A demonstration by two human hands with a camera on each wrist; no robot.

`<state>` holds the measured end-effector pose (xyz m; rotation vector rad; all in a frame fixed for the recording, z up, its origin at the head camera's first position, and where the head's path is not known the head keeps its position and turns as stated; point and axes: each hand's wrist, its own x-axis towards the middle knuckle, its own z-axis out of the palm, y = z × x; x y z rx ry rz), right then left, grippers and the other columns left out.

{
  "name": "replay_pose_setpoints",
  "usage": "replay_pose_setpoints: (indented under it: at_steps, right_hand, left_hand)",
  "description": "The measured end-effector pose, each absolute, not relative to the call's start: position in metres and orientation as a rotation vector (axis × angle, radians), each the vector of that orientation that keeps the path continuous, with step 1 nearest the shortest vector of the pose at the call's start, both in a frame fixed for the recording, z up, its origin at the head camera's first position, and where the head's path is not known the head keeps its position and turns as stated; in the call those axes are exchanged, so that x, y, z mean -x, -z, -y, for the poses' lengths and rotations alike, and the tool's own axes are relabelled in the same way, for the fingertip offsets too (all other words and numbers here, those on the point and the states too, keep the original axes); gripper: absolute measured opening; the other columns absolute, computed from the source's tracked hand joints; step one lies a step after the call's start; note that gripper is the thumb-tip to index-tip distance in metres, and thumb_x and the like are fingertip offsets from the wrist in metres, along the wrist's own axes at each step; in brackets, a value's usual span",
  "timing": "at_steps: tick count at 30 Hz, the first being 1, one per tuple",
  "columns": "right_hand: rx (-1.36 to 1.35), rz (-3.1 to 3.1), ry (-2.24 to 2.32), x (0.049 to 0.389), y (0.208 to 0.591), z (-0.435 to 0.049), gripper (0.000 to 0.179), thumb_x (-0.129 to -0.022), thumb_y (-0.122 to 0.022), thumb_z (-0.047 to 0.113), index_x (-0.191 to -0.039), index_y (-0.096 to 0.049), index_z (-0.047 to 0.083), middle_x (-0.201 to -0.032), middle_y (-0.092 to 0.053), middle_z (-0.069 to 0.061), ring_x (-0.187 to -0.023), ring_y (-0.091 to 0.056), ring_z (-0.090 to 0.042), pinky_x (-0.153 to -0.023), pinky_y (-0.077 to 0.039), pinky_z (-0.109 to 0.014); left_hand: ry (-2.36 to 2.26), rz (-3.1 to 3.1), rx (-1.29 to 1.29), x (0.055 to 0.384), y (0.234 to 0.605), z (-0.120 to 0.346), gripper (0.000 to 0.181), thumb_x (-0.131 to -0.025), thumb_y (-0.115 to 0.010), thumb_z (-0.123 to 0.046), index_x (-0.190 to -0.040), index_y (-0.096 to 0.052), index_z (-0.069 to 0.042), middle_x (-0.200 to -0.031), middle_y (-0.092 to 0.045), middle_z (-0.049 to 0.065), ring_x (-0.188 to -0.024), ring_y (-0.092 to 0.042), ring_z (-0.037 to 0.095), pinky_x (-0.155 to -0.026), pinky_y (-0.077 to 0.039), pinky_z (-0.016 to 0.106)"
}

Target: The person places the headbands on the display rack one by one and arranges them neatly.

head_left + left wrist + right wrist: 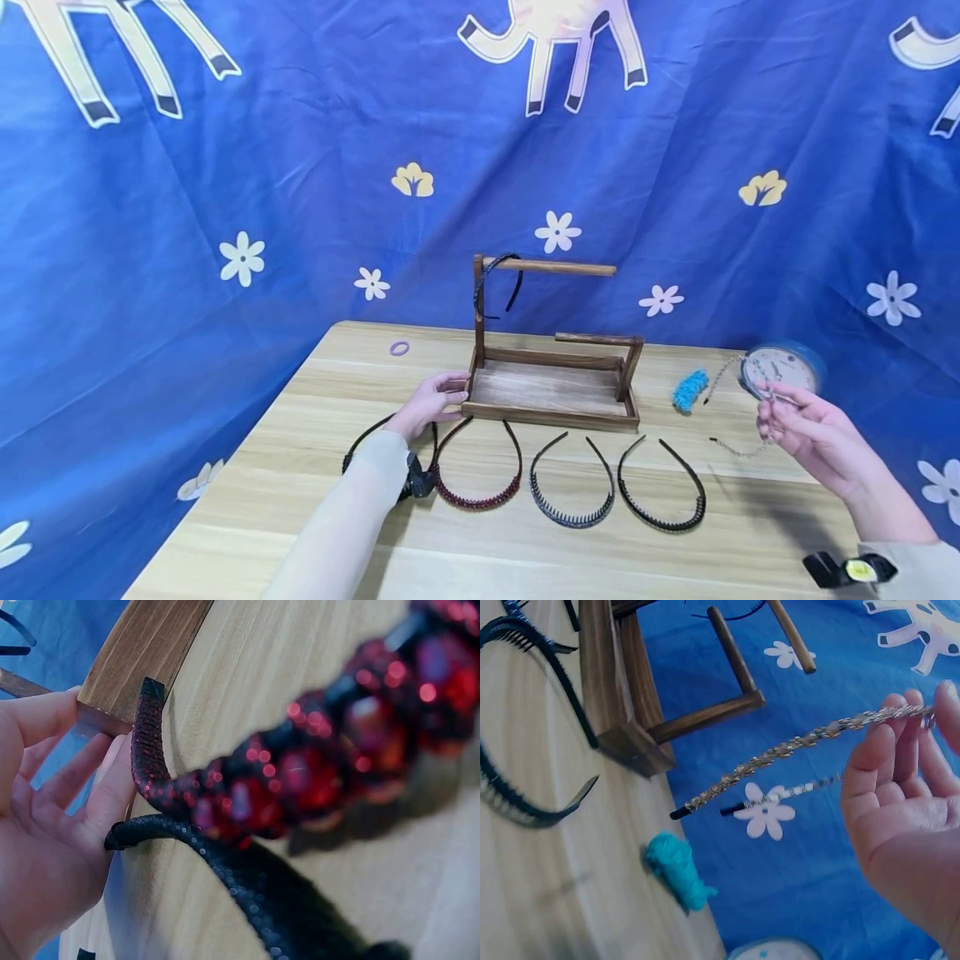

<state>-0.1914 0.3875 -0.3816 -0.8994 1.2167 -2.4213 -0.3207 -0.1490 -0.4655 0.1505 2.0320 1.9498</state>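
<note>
My right hand (813,433) holds up a thin, glittering silver-gold headband (780,756), pinched at its curve between thumb and fingers. Its two black tips point left, clear of the tabletop. My left hand (427,406) grips the left end of a wooden stand (555,412), thumb and fingers about its corner. On the stand's upper bar, by the post, hangs a dark headband (480,287). Close to my left hand lie a red-beaded headband (300,772) and a black headband (225,862), the latter partly hidden by my forearm in the head view.
A grey-blue toothed headband (573,521) and a black one (678,525) lie in front of the stand. To its right are a teal bundle (690,390) and a round, blue-rimmed container (787,371). A purple ring (400,348) lies back left. Blue cloth (300,208) hangs behind.
</note>
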Motion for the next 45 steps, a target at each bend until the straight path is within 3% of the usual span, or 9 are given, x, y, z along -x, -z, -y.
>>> replay_pose_setpoints:
  at_steps: [10, 21, 32, 37, 45]
  right_hand:
    - [0.710, -1.412, 2.539, 0.234, 0.353, -0.368, 0.043, -0.095, -0.029, -0.015, -0.128, -0.051, 0.000, -0.097, -0.066, -0.015, -0.087, -0.064, -0.024, -0.072, -0.056, -0.031]
    - [0.530, -1.596, 2.540, 0.278, 0.330, -0.345, 0.054, -0.092, -0.046, -0.011, -0.141, -0.035, 0.008, -0.089, -0.066, -0.012, -0.081, -0.064, -0.022, -0.074, -0.056, -0.032]
    - [0.298, -1.830, 2.482, 0.314, 0.312, -0.317, 0.052, -0.089, -0.060, 0.005, -0.137, -0.040, 0.015, -0.085, -0.066, -0.001, -0.078, -0.063, -0.015, -0.073, -0.055, -0.030]
    - [0.296, -1.801, 2.483, 0.326, 0.303, -0.301, 0.048, -0.089, -0.061, 0.004, -0.132, -0.045, 0.015, -0.088, -0.065, -0.001, -0.082, -0.063, -0.014, -0.075, -0.054, -0.031]
    - [0.327, -1.673, 2.559, 0.341, 0.303, -0.274, 0.040, -0.088, -0.061, 0.002, -0.123, -0.047, 0.015, -0.080, -0.065, -0.004, -0.073, -0.064, -0.019, -0.069, -0.055, -0.029]
  left_hand:
    - [-1.974, -2.046, -0.123, 0.325, 0.471, 0.147, 0.046, -0.089, -0.058, 0.000, -0.134, -0.047, -0.006, -0.135, -0.043, 0.019, -0.117, -0.047, 0.035, -0.082, -0.054, 0.043]
    - [-1.981, -2.051, -0.117, 0.324, 0.472, 0.147, 0.047, -0.088, -0.058, 0.001, -0.133, -0.048, -0.008, -0.133, -0.045, 0.018, -0.116, -0.049, 0.034, -0.081, -0.055, 0.042]
    - [-1.983, -2.051, -0.096, 0.325, 0.471, 0.149, 0.047, -0.088, -0.059, 0.001, -0.132, -0.050, -0.009, -0.131, -0.048, 0.016, -0.110, -0.053, 0.030, -0.080, -0.055, 0.042]
    - [-1.978, -2.048, -0.106, 0.325, 0.470, 0.149, 0.048, -0.088, -0.059, 0.001, -0.133, -0.049, -0.009, -0.132, -0.046, 0.017, -0.111, -0.052, 0.032, -0.081, -0.055, 0.042]
    - [-1.963, -2.054, -0.114, 0.324, 0.471, 0.149, 0.048, -0.088, -0.059, -0.001, -0.135, -0.046, -0.005, -0.135, -0.043, 0.019, -0.115, -0.050, 0.034, -0.081, -0.055, 0.042]
